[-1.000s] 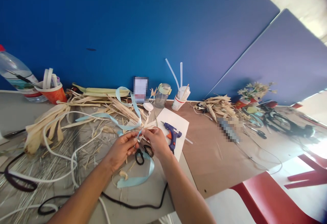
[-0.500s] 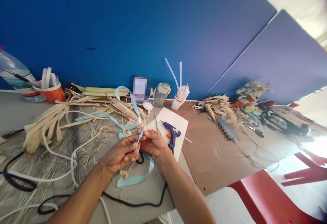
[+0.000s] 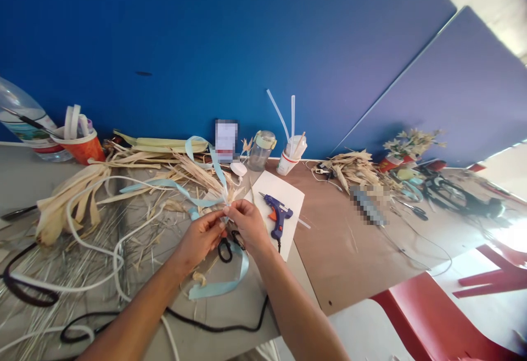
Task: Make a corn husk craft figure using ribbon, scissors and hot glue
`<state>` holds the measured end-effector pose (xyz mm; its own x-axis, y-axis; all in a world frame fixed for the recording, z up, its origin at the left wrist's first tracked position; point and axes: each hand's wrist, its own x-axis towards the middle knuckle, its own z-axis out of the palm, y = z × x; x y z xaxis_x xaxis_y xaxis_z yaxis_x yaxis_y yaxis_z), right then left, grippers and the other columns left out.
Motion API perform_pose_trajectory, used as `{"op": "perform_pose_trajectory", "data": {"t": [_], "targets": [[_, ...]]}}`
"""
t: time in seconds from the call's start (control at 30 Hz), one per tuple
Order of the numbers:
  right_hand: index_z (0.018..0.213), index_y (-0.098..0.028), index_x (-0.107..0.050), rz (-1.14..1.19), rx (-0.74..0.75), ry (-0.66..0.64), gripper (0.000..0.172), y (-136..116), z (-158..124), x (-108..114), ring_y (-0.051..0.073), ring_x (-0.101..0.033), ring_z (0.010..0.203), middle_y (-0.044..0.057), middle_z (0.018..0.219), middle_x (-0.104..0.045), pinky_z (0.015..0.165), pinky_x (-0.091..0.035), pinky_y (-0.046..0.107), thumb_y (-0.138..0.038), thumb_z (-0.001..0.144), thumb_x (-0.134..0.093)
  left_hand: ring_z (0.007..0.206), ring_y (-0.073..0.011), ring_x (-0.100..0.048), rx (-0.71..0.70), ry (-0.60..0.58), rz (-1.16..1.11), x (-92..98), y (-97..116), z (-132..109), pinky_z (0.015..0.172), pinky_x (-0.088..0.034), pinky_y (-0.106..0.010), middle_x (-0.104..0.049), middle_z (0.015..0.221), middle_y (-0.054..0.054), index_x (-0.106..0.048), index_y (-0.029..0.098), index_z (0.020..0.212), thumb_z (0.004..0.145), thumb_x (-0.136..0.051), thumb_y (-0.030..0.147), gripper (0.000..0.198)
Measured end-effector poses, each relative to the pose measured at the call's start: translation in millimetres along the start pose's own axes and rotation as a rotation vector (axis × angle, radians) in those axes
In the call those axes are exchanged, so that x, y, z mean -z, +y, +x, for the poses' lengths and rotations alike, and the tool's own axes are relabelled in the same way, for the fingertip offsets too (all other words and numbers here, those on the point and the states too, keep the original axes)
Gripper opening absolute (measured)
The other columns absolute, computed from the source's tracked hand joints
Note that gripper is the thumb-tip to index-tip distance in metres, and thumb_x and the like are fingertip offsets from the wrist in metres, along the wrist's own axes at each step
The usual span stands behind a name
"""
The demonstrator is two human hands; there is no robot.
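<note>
My left hand (image 3: 205, 237) and my right hand (image 3: 249, 225) meet above the table, fingertips pinched close together. Between them is a light blue ribbon (image 3: 217, 170), which loops up and away to the left over the dried corn husks (image 3: 193, 169). A pale tuft of husk strips shows just above my fingertips; whether it is gripped is unclear. Below the hands lies a curved length of the same ribbon (image 3: 220, 291). The black handles of scissors (image 3: 225, 251) stick out beneath my fingers, the rest being hidden. Beside my right hand, a blue glue gun (image 3: 280, 215) rests on white paper (image 3: 294, 202).
White and black cables (image 3: 117, 259) wind among thin clear strands on the left. Along the blue partition stand an orange cup (image 3: 84, 147), a phone (image 3: 226, 140), a jar (image 3: 261, 152) and a cup with glue sticks (image 3: 287, 162). A red chair (image 3: 428, 317) stands at right.
My fingers have shifted: the right hand turned and moved up over the pinch, the left hand closed in under it. More of the scissors' handles now shows.
</note>
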<state>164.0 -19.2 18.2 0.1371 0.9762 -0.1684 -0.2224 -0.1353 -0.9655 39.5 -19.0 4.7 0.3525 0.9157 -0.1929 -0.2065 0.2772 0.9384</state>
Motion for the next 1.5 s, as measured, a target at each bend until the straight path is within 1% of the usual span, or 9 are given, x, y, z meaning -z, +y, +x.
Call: {"op": "perform_pose_trajectory", "data": {"t": [0.1,0.23,0.7,0.83,1.0,1.13,1.27,1.33,1.5], "targets": [[0.065,-0.018,-0.054,-0.005,-0.019,-0.015,0.025,-0.3,2.3,4.1,0.007,-0.033,0.045,-0.008,0.051,-0.044,0.046,-0.025,0.021,-0.036,0.063,-0.070,0.038,-0.0037,-0.037,0.033,-0.026,-0.031,2.2,1.0,-0.4,0.039,-0.023,-0.019,-0.057,0.055,0.002,-0.062,0.013,0.108,0.069,-0.071,0.035,0.046],[0.062,-0.017,-0.057,0.195,-0.076,-0.146,0.023,-2.4,3.6,5.9,0.007,-0.034,0.046,-0.006,0.052,-0.048,0.047,-0.027,0.022,-0.035,0.061,-0.071,0.035,-0.0012,-0.034,0.066,-0.066,-0.156,5.3,5.5,-1.0,0.042,-0.029,-0.018,-0.060,0.056,0.002,-0.062,0.014,0.102,0.070,-0.071,0.032,0.037],[0.072,-0.019,-0.060,0.430,-0.210,-0.406,0.025,-1.3,5.3,4.5,0.017,-0.055,0.062,0.001,0.062,-0.058,0.054,-0.045,0.028,-0.035,0.060,-0.074,0.030,0.0025,-0.030,0.143,-0.202,-0.386,9.6,-0.1,-0.4,0.042,-0.032,-0.017,-0.062,0.055,0.002,-0.064,0.014,0.084,0.066,-0.077,0.026,0.025],[0.076,-0.017,-0.063,0.425,-0.200,-0.368,0.025,3.0,6.4,3.3,0.018,-0.057,0.064,0.002,0.065,-0.061,0.055,-0.046,0.029,-0.036,0.063,-0.073,0.031,0.0012,-0.031,0.122,-0.123,-0.326,7.4,0.4,1.2,0.041,-0.032,-0.017,-0.061,0.053,0.002,-0.063,0.015,0.084,0.066,-0.075,0.026,0.025],[0.085,-0.018,-0.064,0.350,-0.076,-0.181,0.027,3.7,2.5,-2.2,0.014,-0.055,0.064,0.001,0.072,-0.063,0.060,-0.043,0.026,-0.035,0.065,-0.071,0.039,-0.0020,-0.040,0.013,0.000,-0.229,7.1,0.3,3.8,0.040,-0.028,-0.016,-0.060,0.059,0.002,-0.065,0.015,0.093,0.067,-0.075,0.028,0.031],[0.079,-0.019,-0.057,-0.078,0.032,-0.014,0.022,-6.6,-7.2,-7.9,0.013,-0.052,0.059,-0.003,0.065,-0.057,0.056,-0.039,0.025,-0.032,0.066,-0.069,0.042,-0.0053,-0.042,-0.022,0.067,-0.121,2.7,0.7,3.1,0.037,-0.024,-0.017,-0.056,0.055,0.002,-0.065,0.014,0.091,0.065,-0.076,0.034,0.035],[0.066,-0.020,-0.053,-0.417,0.159,0.176,0.018,-12.0,-11.1,-7.7,0.013,-0.047,0.059,-0.004,0.060,-0.051,0.055,-0.035,0.025,-0.028,0.064,-0.069,0.039,-0.0047,-0.039,0.006,0.037,-0.070,0.9,-0.9,2.3,0.036,-0.020,-0.018,-0.055,0.054,0.002,-0.065,0.013,0.092,0.066,-0.075,0.035,0.035],[0.062,-0.019,-0.052,-0.350,0.141,0.158,0.018,-8.8,-8.3,-5.2,0.011,-0.043,0.055,-0.005,0.056,-0.048,0.053,-0.033,0.024,-0.028,0.065,-0.067,0.037,-0.0031,-0.036,0.044,-0.007,-0.100,2.6,0.0,1.7,0.037,-0.021,-0.017,-0.057,0.054,0.002,-0.065,0.013,0.093,0.067,-0.074,0.033,0.034],[0.060,-0.017,-0.055,0.140,-0.094,-0.118,0.025,3.2,2.1,0.5,0.007,-0.035,0.043,-0.006,0.048,-0.047,0.045,-0.028,0.022,-0.037,0.063,-0.070,0.032,0.0006,-0.033,0.143,-0.055,-0.279,6.0,7.6,-1.5,0.042,-0.030,-0.015,-0.060,0.053,0.002,-0.061,0.014,0.091,0.068,-0.074,0.026,0.029]]}}
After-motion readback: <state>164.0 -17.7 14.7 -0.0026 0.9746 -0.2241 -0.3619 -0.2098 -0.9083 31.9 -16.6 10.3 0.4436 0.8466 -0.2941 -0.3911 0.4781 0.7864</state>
